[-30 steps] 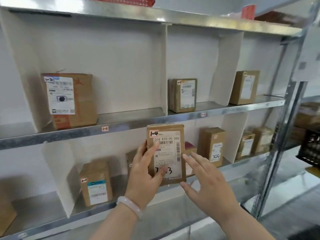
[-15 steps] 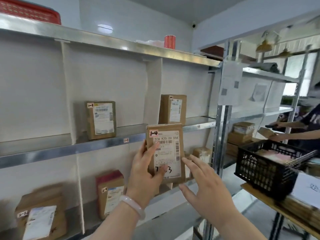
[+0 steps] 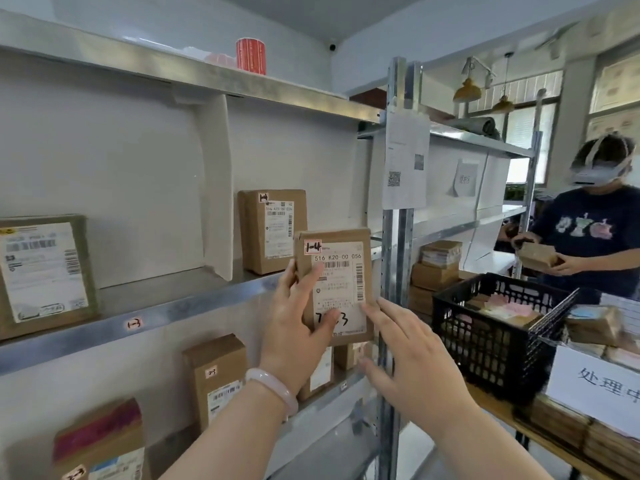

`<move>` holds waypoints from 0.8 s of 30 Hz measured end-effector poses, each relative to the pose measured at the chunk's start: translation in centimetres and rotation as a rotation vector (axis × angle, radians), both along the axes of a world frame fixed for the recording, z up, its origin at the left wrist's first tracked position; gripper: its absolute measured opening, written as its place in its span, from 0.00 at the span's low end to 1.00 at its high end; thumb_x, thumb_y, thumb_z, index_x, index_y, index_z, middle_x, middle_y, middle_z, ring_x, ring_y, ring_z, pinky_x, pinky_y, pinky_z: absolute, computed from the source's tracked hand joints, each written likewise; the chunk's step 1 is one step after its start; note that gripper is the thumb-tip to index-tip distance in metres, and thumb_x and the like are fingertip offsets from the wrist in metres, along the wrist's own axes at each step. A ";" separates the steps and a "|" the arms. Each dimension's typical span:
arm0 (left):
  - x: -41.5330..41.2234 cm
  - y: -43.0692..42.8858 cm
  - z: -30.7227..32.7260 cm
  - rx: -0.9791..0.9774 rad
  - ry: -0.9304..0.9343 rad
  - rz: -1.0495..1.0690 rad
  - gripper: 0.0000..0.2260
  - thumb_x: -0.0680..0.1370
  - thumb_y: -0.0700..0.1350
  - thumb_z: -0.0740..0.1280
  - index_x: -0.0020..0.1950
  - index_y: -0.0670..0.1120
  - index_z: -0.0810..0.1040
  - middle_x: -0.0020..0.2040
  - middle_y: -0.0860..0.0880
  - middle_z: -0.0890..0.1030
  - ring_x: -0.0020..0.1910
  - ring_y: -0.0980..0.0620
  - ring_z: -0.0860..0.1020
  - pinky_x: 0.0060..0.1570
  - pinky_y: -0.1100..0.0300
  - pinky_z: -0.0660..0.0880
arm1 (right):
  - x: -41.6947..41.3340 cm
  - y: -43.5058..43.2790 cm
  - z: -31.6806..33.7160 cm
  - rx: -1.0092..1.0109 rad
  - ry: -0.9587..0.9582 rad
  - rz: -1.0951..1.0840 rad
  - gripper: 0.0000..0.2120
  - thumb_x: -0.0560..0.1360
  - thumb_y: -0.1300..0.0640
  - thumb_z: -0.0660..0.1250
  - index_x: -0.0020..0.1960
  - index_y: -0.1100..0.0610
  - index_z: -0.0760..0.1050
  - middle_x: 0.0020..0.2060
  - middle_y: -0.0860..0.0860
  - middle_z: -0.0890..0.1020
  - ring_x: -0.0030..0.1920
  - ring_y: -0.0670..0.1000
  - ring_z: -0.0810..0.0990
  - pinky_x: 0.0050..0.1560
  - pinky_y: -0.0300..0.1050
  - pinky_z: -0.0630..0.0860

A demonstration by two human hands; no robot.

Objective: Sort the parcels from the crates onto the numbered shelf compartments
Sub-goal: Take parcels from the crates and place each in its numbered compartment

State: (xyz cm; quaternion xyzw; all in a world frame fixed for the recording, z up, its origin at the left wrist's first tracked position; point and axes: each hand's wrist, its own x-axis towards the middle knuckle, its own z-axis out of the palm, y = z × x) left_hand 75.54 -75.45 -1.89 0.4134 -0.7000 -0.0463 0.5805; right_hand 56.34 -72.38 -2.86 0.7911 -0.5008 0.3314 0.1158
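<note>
View has swung right to the end bay (image 3: 294, 150) (likely 1-4, as tagged on the parcel (image 3: 341, 268)); left hand (image 3: 294, 334) grips it, right hand (image 3: 415, 365) spread.

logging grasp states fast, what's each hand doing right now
Left hand: holding the parcel tagged 1-4.
Right hand: open, holding nothing.

Left hand (image 3: 298, 327) grip round parcel (image 3: 341, 271), right hand (image 3: 412, 368) fingers straight
</note>
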 end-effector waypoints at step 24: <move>-7.0 -24.7 5.2 -0.036 -0.091 0.169 0.30 0.76 0.42 0.72 0.72 0.64 0.65 0.76 0.59 0.57 0.73 0.65 0.55 0.73 0.62 0.62 | -6.9 -25.4 1.5 0.027 -0.094 0.150 0.34 0.76 0.36 0.59 0.75 0.34 0.43 0.76 0.38 0.52 0.75 0.40 0.50 0.71 0.35 0.44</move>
